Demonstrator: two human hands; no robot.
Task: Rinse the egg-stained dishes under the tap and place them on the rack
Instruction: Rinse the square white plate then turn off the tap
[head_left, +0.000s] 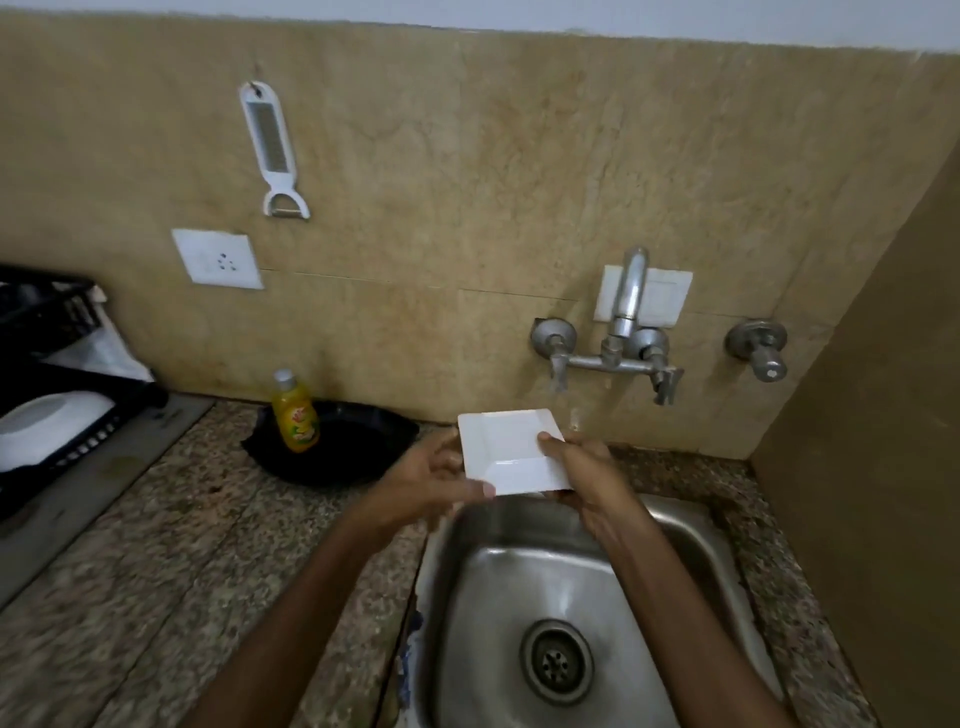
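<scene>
Plate (511, 447) mid-frame over the back rim of the sink (467, 571), left grip (431, 478) and right grip (587, 467) each pinching an edge. Best tilt it to drain, then carry it to the rack (47, 332), far left.

Both arms are showing bare: behind the left grip (423, 486) and behind the right grip (592, 480), the forearms are running uncovered to the lower edge of the view. Both grips are showing bare too, and a short-trimmed thumbnail is showing on the left grip.
</scene>
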